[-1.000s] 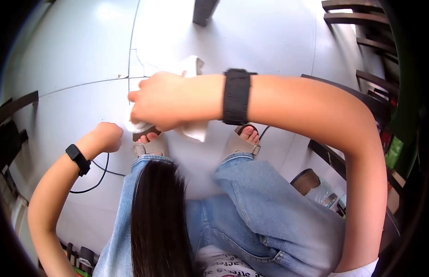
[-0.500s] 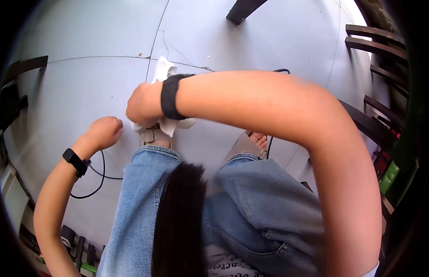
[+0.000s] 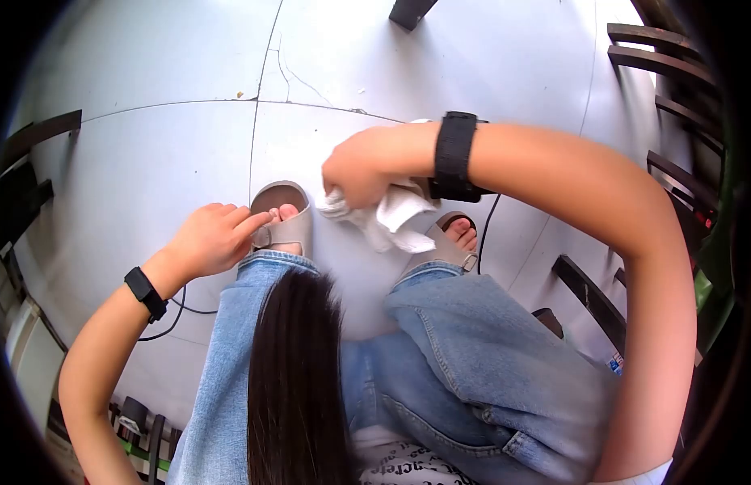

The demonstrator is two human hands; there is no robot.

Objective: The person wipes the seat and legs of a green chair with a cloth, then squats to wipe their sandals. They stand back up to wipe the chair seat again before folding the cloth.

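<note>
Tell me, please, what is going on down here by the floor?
A person is bent over their own feet on the grey floor. The right hand grips a crumpled white cloth, held low between the two beige sandals. The left hand is open, with its fingertips on the strap of the left sandal. The right sandal is untouched, and whether the cloth reaches the floor cannot be told.

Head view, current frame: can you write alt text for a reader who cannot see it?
Looking down, the right hand clutches a crumpled white cloth over the grey floor, between two sandalled feet. The left hand lays open fingers on the left sandal. Blue jeans and long dark hair fill the foreground.
</note>
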